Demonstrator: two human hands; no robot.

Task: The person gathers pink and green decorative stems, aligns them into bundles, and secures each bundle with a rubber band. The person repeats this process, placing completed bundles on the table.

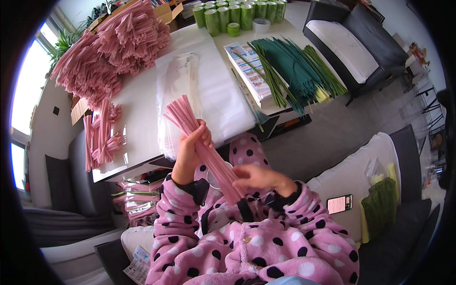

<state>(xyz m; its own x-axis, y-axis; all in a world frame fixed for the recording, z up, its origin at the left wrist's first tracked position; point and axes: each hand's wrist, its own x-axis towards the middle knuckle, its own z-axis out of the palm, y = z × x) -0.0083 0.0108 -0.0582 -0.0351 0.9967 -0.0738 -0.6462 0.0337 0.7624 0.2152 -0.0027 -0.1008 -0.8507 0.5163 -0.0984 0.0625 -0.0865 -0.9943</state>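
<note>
My left hand (195,142) grips a bundle of pink chenille stems (217,165) around its upper half, thumb across the front. The bundle slants from the table's front edge down toward my lap, its upper ends slightly fanned. Beside its lower part is my right hand (258,180), blurred, with thumb and fingers apart; whether the fingertips touch the stems I cannot tell. Just beyond the left hand lie clear plastic sleeves (178,82) on a larger stack of translucent plastic sheets (217,103).
Large pink stem bundles (117,42) are heaped at the table's (139,96) far left, smaller bundles (103,139) nearer. Green stems (295,74) rest beside and on printed papers (249,71). Green rolls (245,16) stand behind. A phone (339,204) and green bundle (379,208) lie on the seat.
</note>
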